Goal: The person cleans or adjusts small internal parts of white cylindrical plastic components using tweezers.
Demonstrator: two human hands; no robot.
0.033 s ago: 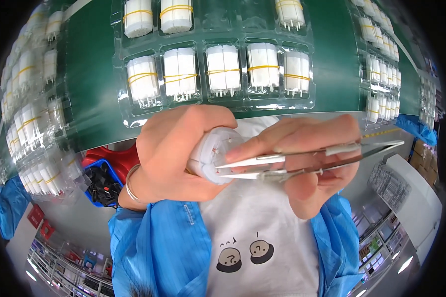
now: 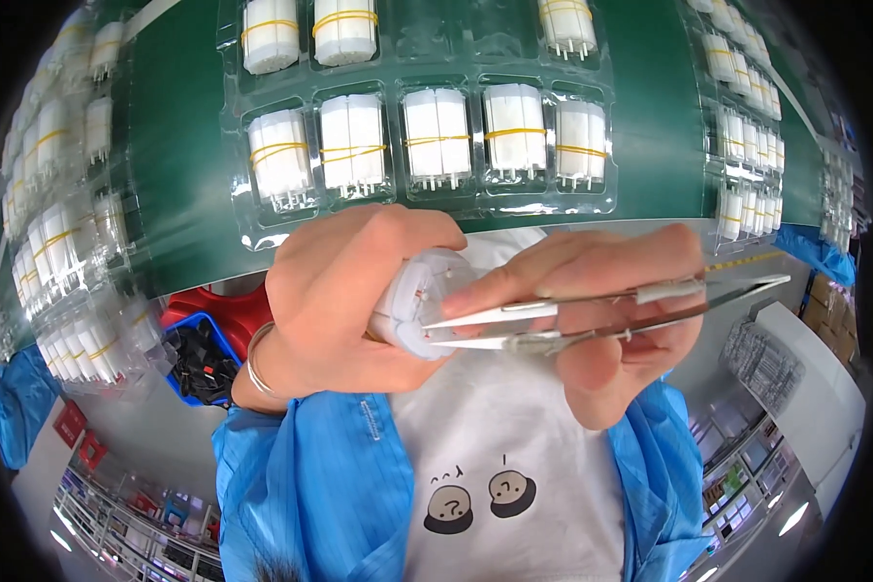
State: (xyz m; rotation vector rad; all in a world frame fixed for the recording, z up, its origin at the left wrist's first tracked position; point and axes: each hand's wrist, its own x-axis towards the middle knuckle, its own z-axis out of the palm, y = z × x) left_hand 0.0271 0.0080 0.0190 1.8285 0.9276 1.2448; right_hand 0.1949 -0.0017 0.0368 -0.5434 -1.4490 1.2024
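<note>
My left hand [image 2: 344, 291] is closed round a white cylindrical bundle [image 2: 419, 303], its end face turned toward my right hand. A small reddish spot and fine pins show on that face. A pair of tweezers [image 2: 592, 325] lies in my right hand [image 2: 616, 281], gripped between thumb and fingers. The two tweezer tips stand apart at the end face of the bundle; whether they touch it I cannot tell. My right index fingertip is at the rim of that face. Most of the bundle's side is hidden by my left fingers.
Beyond my hands, a clear plastic tray [image 2: 543, 202] on the green table [image 2: 179, 145] holds several white bundles [image 2: 352, 141] with yellow rubber bands. More filled trays stand left and right. Below the table's left edge are a blue bin [image 2: 196, 400] of black parts and a red stool [image 2: 247, 308].
</note>
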